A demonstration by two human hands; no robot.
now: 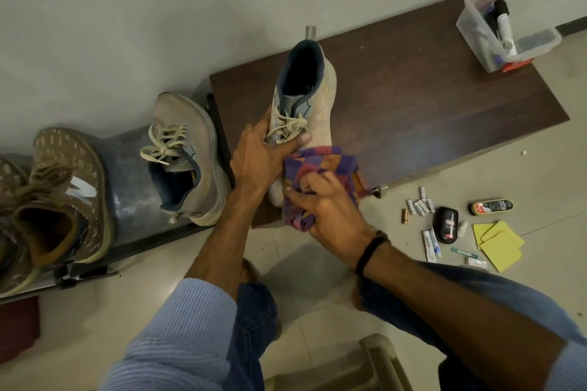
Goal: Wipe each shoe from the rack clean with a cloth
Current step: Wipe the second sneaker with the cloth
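On the dark wooden tabletop, the left hand grips the beige shoe at its laces, fingers curled round it, while the right hand pinches the purple checked cloth against its toe.

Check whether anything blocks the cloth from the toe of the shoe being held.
Nothing visible does. The right hand grips the cloth, which lies on the toe of the pale shoe. The left hand holds that shoe at the laces, beside the cloth.
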